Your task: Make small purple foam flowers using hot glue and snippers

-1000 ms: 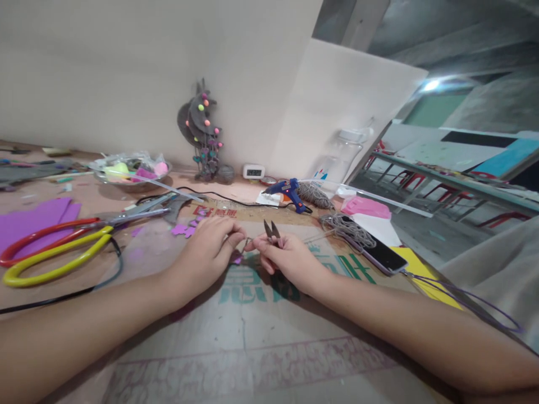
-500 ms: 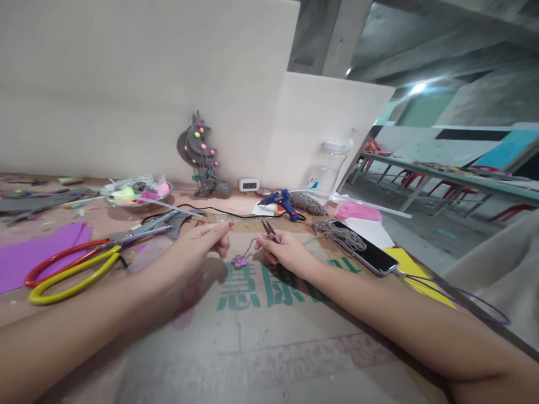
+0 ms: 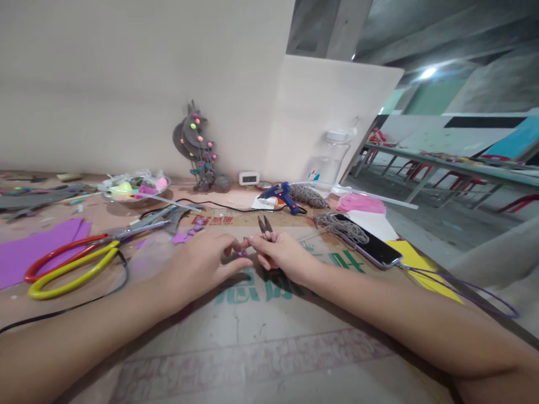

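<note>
My right hand (image 3: 284, 255) is closed around small thread snips (image 3: 265, 225), whose dark blades point away from me. Its thumb and forefinger come together at a thin grey yarn end. From the left, my left hand (image 3: 206, 258) has its thumb and fingers curled round a small purple piece (image 3: 242, 254), which they seem to pinch. The fingertips of both hands nearly meet over a printed cardboard sheet (image 3: 261, 336). Small purple scraps (image 3: 189, 231) lie just beyond my left hand.
Red-and-yellow-handled scissors (image 3: 76, 269) and purple sheets (image 3: 42, 247) lie left. Behind stand a plastic bowl (image 3: 135, 197), a grey moon ornament (image 3: 196, 146), a clock (image 3: 249, 178), a blue glue gun (image 3: 284, 196) and a bottle (image 3: 330, 157). Grey yarn (image 3: 343, 227) rests on a phone (image 3: 379, 249) at right.
My left hand has moved right and down to the small purple piece, which lay on the cardboard on its yarn. My right hand keeps the snips; the view has shifted slightly.
</note>
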`<state>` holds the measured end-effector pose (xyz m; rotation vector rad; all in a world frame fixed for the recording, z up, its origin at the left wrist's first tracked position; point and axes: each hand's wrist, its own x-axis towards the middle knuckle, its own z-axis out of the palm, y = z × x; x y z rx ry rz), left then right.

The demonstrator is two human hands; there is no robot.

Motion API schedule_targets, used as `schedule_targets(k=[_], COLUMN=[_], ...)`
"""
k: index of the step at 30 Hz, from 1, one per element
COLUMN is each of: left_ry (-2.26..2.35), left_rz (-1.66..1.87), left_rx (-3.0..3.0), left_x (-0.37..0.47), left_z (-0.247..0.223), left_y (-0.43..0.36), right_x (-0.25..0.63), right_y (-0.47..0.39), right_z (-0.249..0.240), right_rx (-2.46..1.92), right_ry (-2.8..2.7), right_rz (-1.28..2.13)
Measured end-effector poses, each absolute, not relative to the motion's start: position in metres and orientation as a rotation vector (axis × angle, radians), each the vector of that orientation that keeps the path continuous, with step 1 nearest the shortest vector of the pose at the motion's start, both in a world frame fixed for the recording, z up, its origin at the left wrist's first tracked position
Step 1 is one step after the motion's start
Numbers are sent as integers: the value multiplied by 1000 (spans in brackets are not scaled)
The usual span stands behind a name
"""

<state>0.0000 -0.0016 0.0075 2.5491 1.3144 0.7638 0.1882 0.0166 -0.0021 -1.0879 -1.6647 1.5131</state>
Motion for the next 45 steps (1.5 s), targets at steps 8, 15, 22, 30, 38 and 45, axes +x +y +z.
schedule_targets(k=[8, 15, 22, 30, 38, 45], left_ry=[1180, 1089, 1185, 1395, 1383, 1113], left_rz=[783, 739, 922, 1297, 1331, 1386], left_rx=[2168, 1942, 1854, 1650, 1449, 1377], left_x=[7, 5, 2, -7, -13, -9], left_z=[4, -1, -3, 11, 1, 6], left_y=[-2, 2, 5, 8, 18, 15], right_x=[185, 186, 185, 192, 207, 229], right_y=[9, 10, 15, 27, 42, 66], right_z=[-1, -1, -4, -8, 2, 6], right_rx=[-1098, -1156, -1154, -1177, -1395, -1547], right_ry=[-1830, -1890, -1693, -1721, -1910, -2085], right_rz=[1438, 1296, 1396, 1307, 1030, 956])
